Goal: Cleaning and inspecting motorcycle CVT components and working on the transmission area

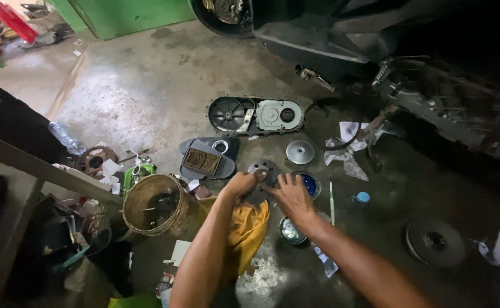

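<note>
Round metal drive plate [261, 174], held just above the concrete floor [147, 97] over a yellow rag [249, 228], sits gripped in the left hand [239, 183] with the right hand [291, 197] spread open against it, best kept steady and level, near a blue-lidded round tin [309, 183].

A dark grey, roughly round metal plate [261, 178] with several lobes and small holes near its rim is held just above a concrete floor [147, 91], over the top edge of a crumpled yellow cloth [249, 228]. The left hand [241, 183] grips its left edge, and the right hand [291, 197] rests spread fingers on its right side. It tilts slightly, its lower part hidden behind the hands.
</note>
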